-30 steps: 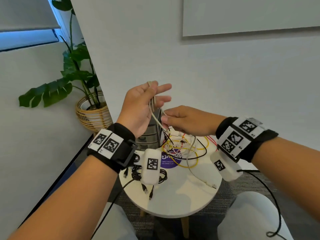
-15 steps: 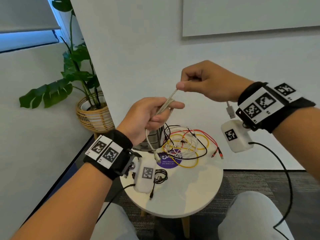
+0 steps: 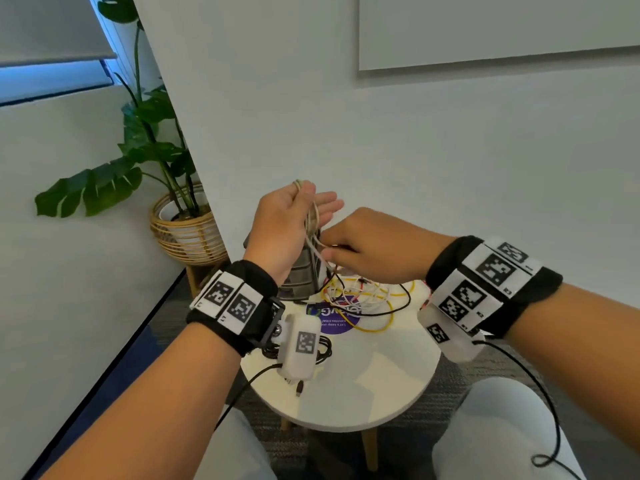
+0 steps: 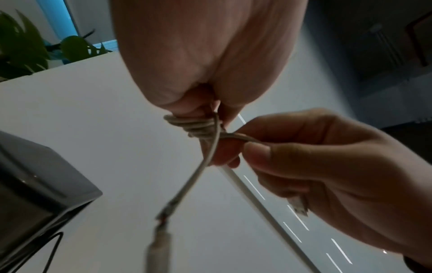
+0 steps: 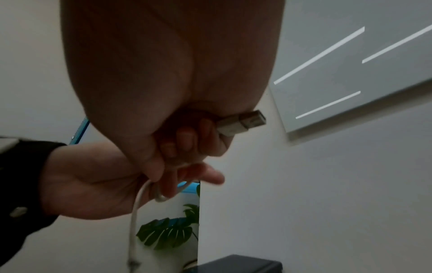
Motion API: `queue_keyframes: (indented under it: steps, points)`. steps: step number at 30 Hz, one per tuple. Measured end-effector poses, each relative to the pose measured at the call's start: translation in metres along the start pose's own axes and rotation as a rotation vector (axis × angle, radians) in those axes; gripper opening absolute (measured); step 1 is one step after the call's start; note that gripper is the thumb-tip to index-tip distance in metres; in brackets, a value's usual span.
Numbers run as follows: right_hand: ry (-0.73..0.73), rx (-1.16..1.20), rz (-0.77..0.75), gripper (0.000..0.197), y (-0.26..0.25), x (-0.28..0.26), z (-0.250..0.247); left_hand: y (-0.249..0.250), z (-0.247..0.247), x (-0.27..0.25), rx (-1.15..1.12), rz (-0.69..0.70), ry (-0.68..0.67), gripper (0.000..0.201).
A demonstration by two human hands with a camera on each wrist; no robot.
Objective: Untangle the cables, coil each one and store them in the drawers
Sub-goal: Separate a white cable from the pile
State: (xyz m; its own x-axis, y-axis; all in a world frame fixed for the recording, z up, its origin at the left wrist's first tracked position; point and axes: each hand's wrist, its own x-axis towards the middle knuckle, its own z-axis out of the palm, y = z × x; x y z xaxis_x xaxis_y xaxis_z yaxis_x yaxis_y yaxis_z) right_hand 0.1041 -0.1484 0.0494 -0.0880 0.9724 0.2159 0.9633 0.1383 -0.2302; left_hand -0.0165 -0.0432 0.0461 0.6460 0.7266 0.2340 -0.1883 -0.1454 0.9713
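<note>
My left hand (image 3: 298, 216) is raised above the table with loops of a white USB cable (image 3: 313, 223) wound over it, thumb holding the turns in place. In the left wrist view the turns (image 4: 194, 125) sit bunched at the fingers and one plug end (image 4: 161, 240) hangs down. My right hand (image 3: 367, 247) is close beside it and pinches the free stretch of cable (image 4: 236, 136). The cable's USB plug (image 5: 243, 122) sticks out of the right fist. A small grey drawer unit (image 3: 301, 275) stands behind my left hand, partly hidden.
A tangle of yellow, red, black and white cables (image 3: 367, 299) lies on the round white table (image 3: 363, 393), over a purple sticker (image 3: 332, 317). A coiled black cable (image 3: 323, 351) lies near the left edge. A potted plant (image 3: 180, 223) stands at left by the wall.
Half a second ago my right hand was lifted high, drawing the white cable taut. It has come back down to the left hand, which has tilted upright with its fingers straightened.
</note>
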Motion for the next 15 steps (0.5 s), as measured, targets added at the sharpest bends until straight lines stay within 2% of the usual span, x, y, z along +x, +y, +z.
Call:
queue_keyframes:
  steps: [3,6,8,11,13,15]
  points:
    - [0.035,-0.169,-0.071,0.015,-0.004,0.005,-0.016,-0.01,-0.005,0.008,0.347,0.049,-0.013,0.041]
    - [0.174,-0.091,-0.142,0.006,-0.001,0.004,-0.021,-0.003,-0.007,0.007,0.471,0.017,-0.038,0.044]
    - [0.264,-0.013,-0.123,0.02,0.001,0.002,-0.019,0.003,-0.004,0.005,0.419,-0.052,-0.083,0.037]
    - [0.284,0.072,-0.092,0.035,0.0,0.001,-0.014,0.0,-0.004,0.0,0.296,-0.158,-0.149,0.043]
    - [0.271,0.099,-0.062,0.038,0.002,0.001,-0.012,-0.004,-0.009,-0.003,0.08,-0.246,-0.282,0.044]
    - [0.261,0.109,-0.043,0.034,0.007,0.0,-0.011,-0.006,-0.016,-0.006,-0.161,-0.33,-0.44,0.033]
